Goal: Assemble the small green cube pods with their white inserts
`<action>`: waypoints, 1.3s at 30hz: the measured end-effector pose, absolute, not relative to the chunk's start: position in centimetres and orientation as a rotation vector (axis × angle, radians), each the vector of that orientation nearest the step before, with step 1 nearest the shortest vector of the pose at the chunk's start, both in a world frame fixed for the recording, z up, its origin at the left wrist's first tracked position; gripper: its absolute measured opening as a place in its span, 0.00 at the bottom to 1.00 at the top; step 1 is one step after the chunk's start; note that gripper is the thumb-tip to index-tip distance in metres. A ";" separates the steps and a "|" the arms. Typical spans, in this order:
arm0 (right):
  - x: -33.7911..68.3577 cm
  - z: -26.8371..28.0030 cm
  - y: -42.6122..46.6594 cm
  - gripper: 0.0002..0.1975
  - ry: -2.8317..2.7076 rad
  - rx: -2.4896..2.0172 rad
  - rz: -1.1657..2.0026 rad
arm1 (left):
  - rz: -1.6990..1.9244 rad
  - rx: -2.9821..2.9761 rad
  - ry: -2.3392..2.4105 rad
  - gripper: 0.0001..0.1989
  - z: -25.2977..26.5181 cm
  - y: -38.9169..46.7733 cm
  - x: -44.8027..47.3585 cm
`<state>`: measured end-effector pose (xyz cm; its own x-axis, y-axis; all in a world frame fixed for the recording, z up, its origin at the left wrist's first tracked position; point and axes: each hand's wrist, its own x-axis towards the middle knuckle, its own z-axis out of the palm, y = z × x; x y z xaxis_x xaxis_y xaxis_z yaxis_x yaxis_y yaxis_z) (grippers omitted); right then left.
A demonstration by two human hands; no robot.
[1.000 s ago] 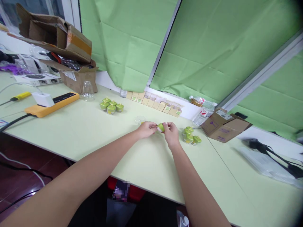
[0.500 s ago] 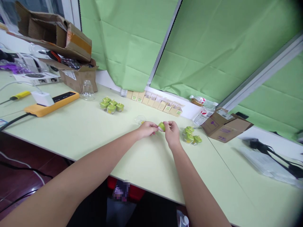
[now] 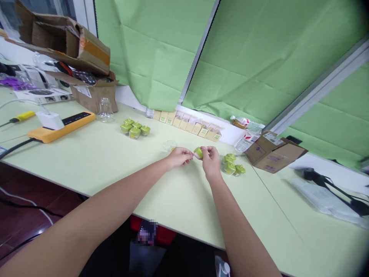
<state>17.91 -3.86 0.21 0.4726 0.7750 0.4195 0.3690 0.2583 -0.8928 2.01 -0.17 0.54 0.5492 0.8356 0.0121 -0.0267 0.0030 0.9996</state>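
Observation:
My right hand (image 3: 211, 159) is closed on a small clear container with a green lid (image 3: 198, 152), held tilted above the table. Close by on its left, my left hand (image 3: 180, 157) has its fingers pinched together at the container's edge; what they hold, if anything, is too small to make out. Behind the left hand lies a clear piece with a bit of yellow (image 3: 169, 146), partly hidden by it. To the right of my hands stands a group of similar green-lidded containers (image 3: 230, 164). Another such group (image 3: 134, 129) stands farther left.
A row of small tan cartons (image 3: 187, 124) lines the back of the table. At left are a yellow power strip (image 3: 73, 125), a clear jar (image 3: 105, 110) and cardboard boxes (image 3: 95, 94). Plastic bottles (image 3: 248, 140), a carton (image 3: 268, 154) and black cables (image 3: 331, 186) lie right.
The green-lidded container and my right hand have shifted slightly right, opening a little more space from my left hand's fingers.

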 end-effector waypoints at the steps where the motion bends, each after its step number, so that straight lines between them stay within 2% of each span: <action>1: 17.8 0.4 -3.9 0.18 -1.095 -1.347 0.385 | 0.790 1.408 0.740 0.08 0.6 -0.2 2.0; 11: 17.2 0.9 -4.4 0.19 -1.062 -1.353 0.429 | 0.805 1.370 0.635 0.09 1.0 -0.6 2.0; 21: 17.1 0.9 -4.4 0.18 -1.026 -1.350 0.399 | 0.784 1.379 0.768 0.09 0.9 -0.5 2.2; 26: 16.8 1.2 -4.6 0.18 -1.045 -1.373 0.376 | 0.754 1.377 0.802 0.15 0.6 -0.3 2.2; 39: 17.0 1.2 -4.6 0.19 -1.057 -1.355 0.348 | 0.777 1.413 0.761 0.14 1.3 -1.0 2.0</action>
